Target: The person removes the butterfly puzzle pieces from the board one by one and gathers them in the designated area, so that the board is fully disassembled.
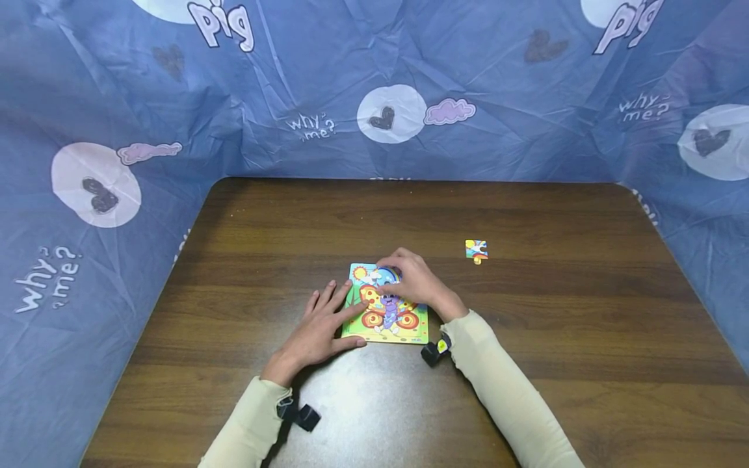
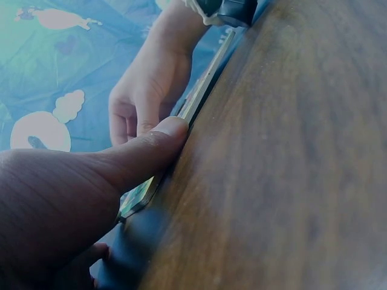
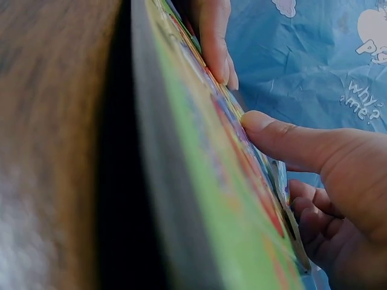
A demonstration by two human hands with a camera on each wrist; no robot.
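Observation:
A square jigsaw puzzle board (image 1: 398, 335) with a butterfly picture lies on the table in the head view. My left hand (image 1: 318, 328) rests on its left side with fingers spread; in the left wrist view the left thumb (image 2: 148, 148) lies along the board's near edge. The right hand (image 1: 418, 283) is over the board's upper part, thumb and index finger pinching a blue puzzle piece (image 1: 387, 277) at the butterfly's head. In the right wrist view the right thumb (image 3: 284, 136) touches the picture, with the other fingers curled beyond it. Fingers partly hide the piece's edges.
One loose puzzle piece (image 1: 476, 249) with a yellow tab lies on the brown wooden table (image 1: 556, 292), right of and farther back than the board. A blue printed cloth (image 1: 328, 58) stands behind the table and along both sides.

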